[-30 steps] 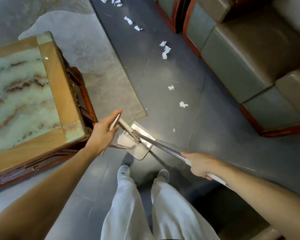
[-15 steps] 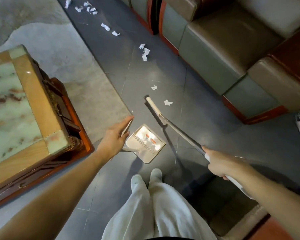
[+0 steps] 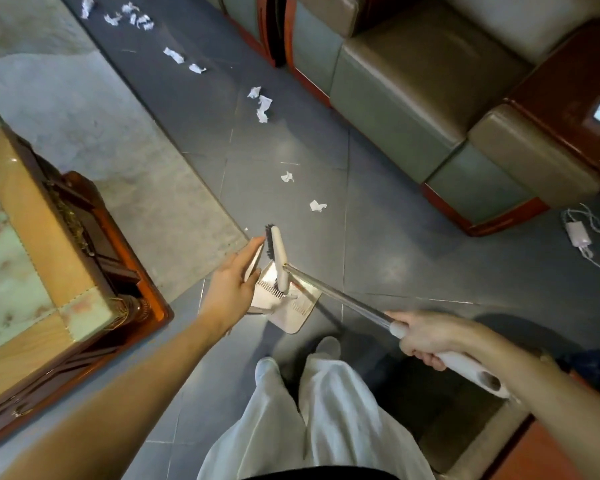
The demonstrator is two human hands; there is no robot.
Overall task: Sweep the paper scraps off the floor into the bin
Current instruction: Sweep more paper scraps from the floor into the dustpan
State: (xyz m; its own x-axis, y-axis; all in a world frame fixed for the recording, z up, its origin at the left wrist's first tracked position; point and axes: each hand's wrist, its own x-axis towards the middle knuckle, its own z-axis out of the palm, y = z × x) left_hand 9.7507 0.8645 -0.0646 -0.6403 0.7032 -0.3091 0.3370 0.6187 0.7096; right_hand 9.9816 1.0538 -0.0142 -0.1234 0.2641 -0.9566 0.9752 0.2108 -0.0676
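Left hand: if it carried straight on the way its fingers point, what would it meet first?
Most likely the broom's bristles, just past the fingertips of the left hand holding the dustpan; depth is unclear, so it might pass over them.

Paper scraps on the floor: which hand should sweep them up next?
Right. The right hand grips the broom, whose brush sits just short of the nearest scrap. The left hand is busy holding the dustpan.

no readable text, labels, brands, numbers or signs in view, dustpan (image 3: 298,316) face washed out by glare and blur, paper scraps (image 3: 317,205) white with no legible print
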